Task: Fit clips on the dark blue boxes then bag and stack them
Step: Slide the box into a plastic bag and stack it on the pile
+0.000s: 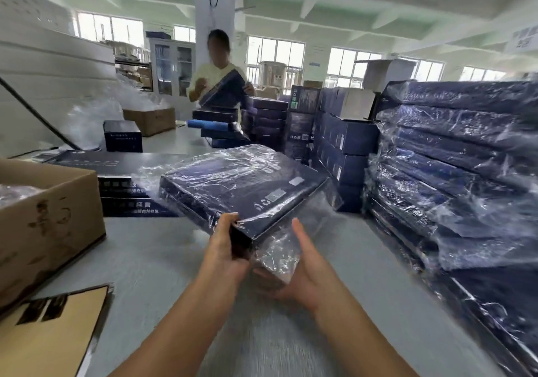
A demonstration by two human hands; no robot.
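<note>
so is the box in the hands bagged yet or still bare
Bagged: clear plastic film wraps the dark blue box, with loose bag end trailing past its near corner, where the left hand grips; the right hand is open beside it.

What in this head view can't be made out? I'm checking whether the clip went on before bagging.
- Clip: none can be made out on the bagged box; glare on the plastic bag and the left hand cover its near corner.
- Right hand fingers: lost under the bag.
- Box labels: too small and blurred to read.
- Cardboard carton contents: cut off by the left edge.
- Bagged stack: runs off the right edge.
</note>
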